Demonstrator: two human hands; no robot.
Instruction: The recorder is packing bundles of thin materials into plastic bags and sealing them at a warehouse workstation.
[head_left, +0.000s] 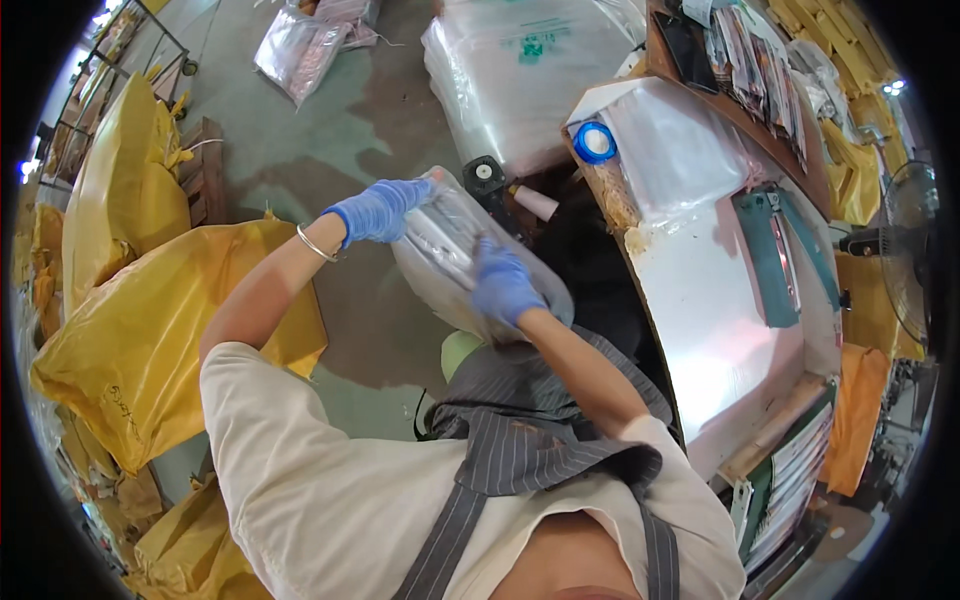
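Both my hands wear blue gloves. My left hand (380,210) grips the upper end of a clear plastic bag (445,250) stuffed with flat grey packets. My right hand (503,285) presses on the lower side of the same bag, fingers curled over it. I hold the bag above the floor, just left of a worktable with a shiny metal top (720,340). A thin silver bangle (316,243) sits on my left wrist. I wear a striped grey apron.
A teal heat sealer (775,250) and a blue tape roll (595,143) lie on the table. A big stack of clear plastic bags (530,70) stands beyond it. Large yellow sacks (150,330) fill the floor at left. A fan (910,250) stands far right.
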